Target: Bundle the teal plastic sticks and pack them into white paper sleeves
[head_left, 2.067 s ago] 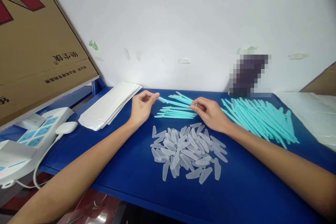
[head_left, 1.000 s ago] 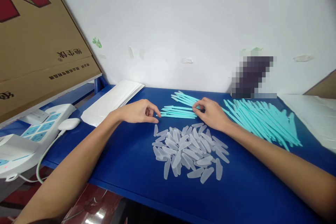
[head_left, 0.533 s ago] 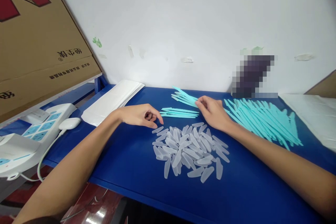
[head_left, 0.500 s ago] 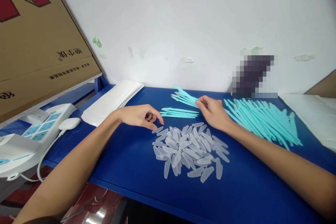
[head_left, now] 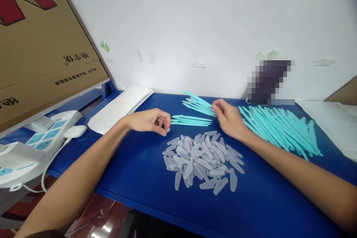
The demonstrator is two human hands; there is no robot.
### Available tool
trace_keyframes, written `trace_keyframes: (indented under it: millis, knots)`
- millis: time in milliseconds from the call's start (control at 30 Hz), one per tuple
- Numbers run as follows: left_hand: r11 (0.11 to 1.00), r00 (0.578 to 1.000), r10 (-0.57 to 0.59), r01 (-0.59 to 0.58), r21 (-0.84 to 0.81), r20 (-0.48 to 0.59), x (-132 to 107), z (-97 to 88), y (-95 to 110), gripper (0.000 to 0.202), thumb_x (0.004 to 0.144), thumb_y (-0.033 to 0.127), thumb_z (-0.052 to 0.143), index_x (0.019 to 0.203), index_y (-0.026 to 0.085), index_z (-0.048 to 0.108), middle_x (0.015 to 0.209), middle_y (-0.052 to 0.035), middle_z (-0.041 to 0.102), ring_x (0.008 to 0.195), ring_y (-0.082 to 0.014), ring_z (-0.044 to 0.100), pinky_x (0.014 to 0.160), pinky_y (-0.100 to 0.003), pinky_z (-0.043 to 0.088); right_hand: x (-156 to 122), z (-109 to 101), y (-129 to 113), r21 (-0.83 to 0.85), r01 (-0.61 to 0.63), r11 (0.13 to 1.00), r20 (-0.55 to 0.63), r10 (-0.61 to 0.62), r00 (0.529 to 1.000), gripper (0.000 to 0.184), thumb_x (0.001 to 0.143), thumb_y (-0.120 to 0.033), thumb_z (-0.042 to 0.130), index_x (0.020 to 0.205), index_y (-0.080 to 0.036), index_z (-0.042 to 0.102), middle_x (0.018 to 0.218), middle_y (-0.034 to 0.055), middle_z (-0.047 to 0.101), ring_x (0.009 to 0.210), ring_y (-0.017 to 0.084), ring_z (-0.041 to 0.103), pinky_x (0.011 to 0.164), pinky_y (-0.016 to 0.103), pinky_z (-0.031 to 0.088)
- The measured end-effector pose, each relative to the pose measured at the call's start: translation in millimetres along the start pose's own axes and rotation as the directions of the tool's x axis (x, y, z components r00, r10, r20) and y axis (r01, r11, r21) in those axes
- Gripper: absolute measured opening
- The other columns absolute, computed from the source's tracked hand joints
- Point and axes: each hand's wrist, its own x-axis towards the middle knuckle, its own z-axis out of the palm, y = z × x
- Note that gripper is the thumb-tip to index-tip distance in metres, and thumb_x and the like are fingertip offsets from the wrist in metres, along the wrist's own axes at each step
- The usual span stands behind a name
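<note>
My left hand (head_left: 152,121) is closed in a pinch on a small translucent plastic blade cover (head_left: 167,130), just above the table. Below and to the right of it lies a loose heap of similar covers (head_left: 195,156). My right hand (head_left: 227,117) has its thumb and forefinger pinched at the right end of a slim teal eyebrow razor (head_left: 205,105) in a small fanned group by the wall. Between the hands, several more teal razors (head_left: 192,120) lie side by side. A big pile of teal razors (head_left: 281,130) rests beyond my right wrist.
White envelopes (head_left: 119,108) lie stacked at the back left of the blue table (head_left: 145,178). A white power strip (head_left: 41,141) with plugs and a cable stands at the left, under a large cardboard box (head_left: 50,41). White sheeting (head_left: 331,122) covers the right end.
My left hand has picked up a cover from the upper left of the heap and lifted it slightly. My right hand has shifted a little to the right at the fanned razors.
</note>
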Motion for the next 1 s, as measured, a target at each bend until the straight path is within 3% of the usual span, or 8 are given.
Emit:
trace_keyframes:
  millis: [67,100,133,200,267,400,633,1000]
  knots:
    - [0.987,0.968,0.050,-0.086,-0.136,-0.246,5.4,-0.8,-6.3,0.026,0.073,0.033,0.080,0.093,0.018,0.072,0.080,-0.0044,0.072,0.063,-0.0129,0.059,0.059,-0.026,0.045,0.1,0.4,-0.2,-0.006,0.022,1.000,0.010,-0.022,1.000,0.021,0.096,-0.037,0.042,0.089,-0.021,0.055,0.067,0.0005,0.058,0.058,0.017,0.050,0.062,0.030,0.036]
    - [0.967,0.904,0.070,-0.165,-0.193,-0.422,9.8,-0.6,-11.4,0.028,0.072,0.033,0.081,0.094,0.018,0.073,0.080,-0.0046,0.072,0.066,-0.0135,0.061,0.062,-0.027,0.046,0.1,0.5,-0.4,-0.009,0.031,0.999,0.013,-0.031,0.999,0.021,0.096,-0.037,0.042,0.088,-0.022,0.054,0.067,0.0006,0.058,0.059,0.017,0.050,0.063,0.030,0.036]
    - [0.939,0.794,0.074,-0.259,-0.226,-0.604,15.0,0.2,-17.7,0.028,0.071,0.034,0.082,0.092,0.018,0.073,0.081,-0.0046,0.072,0.068,-0.0138,0.063,0.065,-0.027,0.048,0.2,0.5,-0.7,-0.011,0.038,0.999,0.016,-0.037,0.999,0.021,0.096,-0.036,0.041,0.088,-0.022,0.053,0.068,0.0007,0.058,0.060,0.017,0.050,0.063,0.030,0.036]
    - [0.888,0.597,0.013,-0.376,-0.266,-0.802,25.6,3.2,-31.3,0.029,0.070,0.035,0.083,0.090,0.017,0.073,0.084,-0.0055,0.073,0.074,-0.0147,0.065,0.069,-0.028,0.049,0.2,0.1,-1.7,-0.009,0.042,0.999,0.026,-0.041,0.999,0.021,0.096,-0.036,0.040,0.087,-0.022,0.051,0.069,0.0007,0.057,0.061,0.017,0.050,0.064,0.030,0.036]
    - [0.868,0.533,-0.052,-0.395,-0.302,-0.845,34.1,7.4,-42.6,0.030,0.071,0.037,0.083,0.090,0.017,0.074,0.086,-0.0055,0.074,0.073,-0.0137,0.066,0.068,-0.026,0.049,-0.1,-0.6,-2.9,-0.007,0.042,0.999,0.044,-0.042,0.998,0.021,0.097,-0.036,0.039,0.086,-0.022,0.050,0.068,0.0002,0.056,0.062,0.017,0.050,0.064,0.030,0.036]
    - [0.867,0.557,-0.055,-0.386,-0.316,-0.829,40.1,15.8,-49.0,0.028,0.075,0.037,0.081,0.094,0.018,0.075,0.079,-0.0028,0.074,0.065,-0.0115,0.064,0.064,-0.025,0.047,-1.7,-1.7,-4.5,-0.015,0.058,0.998,0.089,-0.056,0.994,0.022,0.099,-0.036,0.037,0.087,-0.023,0.048,0.067,-0.0010,0.054,0.061,0.017,0.049,0.063,0.030,0.035]
    - [0.910,0.572,-0.056,-0.307,-0.277,-0.818,39.3,21.4,-42.9,0.036,0.073,0.044,0.082,0.093,0.015,0.071,0.087,-0.0086,0.077,0.082,-0.0210,0.072,0.068,-0.027,0.048,-4.0,-2.0,-4.5,-0.019,0.081,0.997,0.137,-0.077,0.988,0.021,0.100,-0.035,0.036,0.090,-0.023,0.049,0.064,-0.0023,0.050,0.058,0.016,0.045,0.061,0.030,0.033]
    - [0.927,0.613,-0.062,-0.257,-0.273,-0.788,39.4,23.4,-42.4,0.041,0.071,0.046,0.083,0.097,0.015,0.074,0.094,-0.0101,0.077,0.082,-0.0192,0.070,0.079,-0.031,0.053,-3.5,-3.4,-7.0,0.008,0.069,0.998,0.180,-0.070,0.981,0.020,0.101,-0.035,0.036,0.089,-0.024,0.048,0.063,-0.0034,0.047,0.058,0.016,0.043,0.061,0.029,0.030]
